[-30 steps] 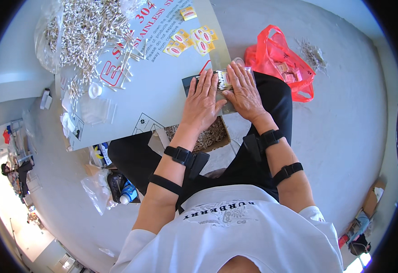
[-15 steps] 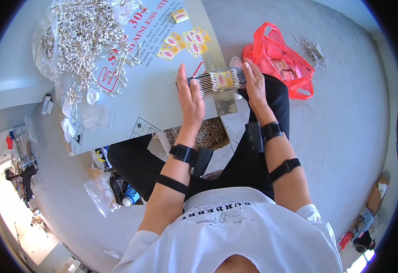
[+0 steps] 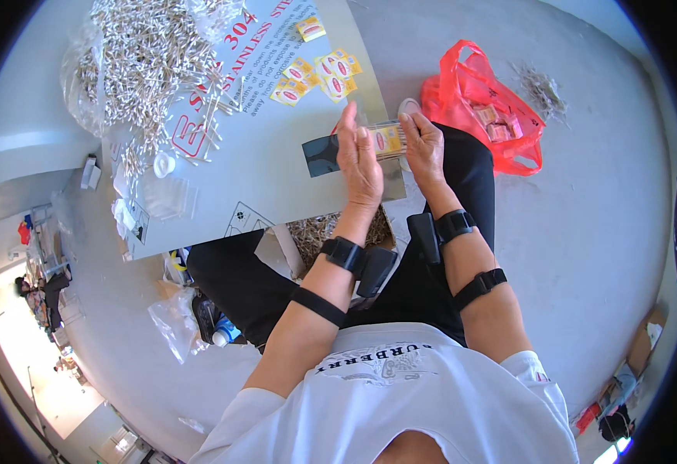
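Note:
A flat bundle of cotton swabs with a yellow label card (image 3: 387,140) lies between my hands over the table's right edge. My right hand (image 3: 423,147) grips its right end, thumb on top. At the other end, my left hand (image 3: 362,166) stands edge-on with its fingers stretched and its palm toward the bundle, covering that end. Left of it, a dark glossy strip (image 3: 321,156) lies on the table; how it joins the bundle is hidden. Several more yellow label cards (image 3: 335,75) lie farther off.
A big heap of loose cotton swabs (image 3: 141,66) spills from a clear bag on the metal-sheet table (image 3: 238,170). Beneath the table edge, a carton (image 3: 280,251) holds more swabs. On the floor at right stand a red plastic bag (image 3: 451,89) with packs and a swab pile (image 3: 541,91).
My left hand has slid right along the bundle, hiding the swab ends seen before and exposing the dark strip behind it. My right hand has bent its fingers around the right end.

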{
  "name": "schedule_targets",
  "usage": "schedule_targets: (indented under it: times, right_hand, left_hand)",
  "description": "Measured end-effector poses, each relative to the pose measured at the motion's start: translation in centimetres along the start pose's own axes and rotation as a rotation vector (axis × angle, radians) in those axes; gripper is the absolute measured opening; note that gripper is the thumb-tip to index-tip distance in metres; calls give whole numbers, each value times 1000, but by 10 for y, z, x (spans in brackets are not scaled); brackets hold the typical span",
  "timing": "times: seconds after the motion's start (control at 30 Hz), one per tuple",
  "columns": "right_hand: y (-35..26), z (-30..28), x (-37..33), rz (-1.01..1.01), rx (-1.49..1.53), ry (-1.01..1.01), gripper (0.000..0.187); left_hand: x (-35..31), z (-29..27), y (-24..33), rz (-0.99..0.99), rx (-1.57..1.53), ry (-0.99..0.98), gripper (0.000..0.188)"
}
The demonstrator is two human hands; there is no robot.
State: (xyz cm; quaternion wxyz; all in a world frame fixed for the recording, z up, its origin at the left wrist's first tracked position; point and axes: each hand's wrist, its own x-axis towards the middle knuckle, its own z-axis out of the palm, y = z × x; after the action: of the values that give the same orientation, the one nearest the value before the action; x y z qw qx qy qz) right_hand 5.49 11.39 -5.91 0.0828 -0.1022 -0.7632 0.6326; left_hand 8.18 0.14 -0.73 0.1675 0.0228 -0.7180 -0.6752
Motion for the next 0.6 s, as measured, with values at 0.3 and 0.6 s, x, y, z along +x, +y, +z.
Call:
schedule_targets:
  times: [0.3,0.6]
  right_hand:
    - [-5,3,-3,52,171,-9,34]
    - [-28,-12,-9,-434,-532,271,30]
  left_hand:
    - [6,-5,-9,-115,-337,101,48]
    - [26,-135,-34,-61,4,403,17]
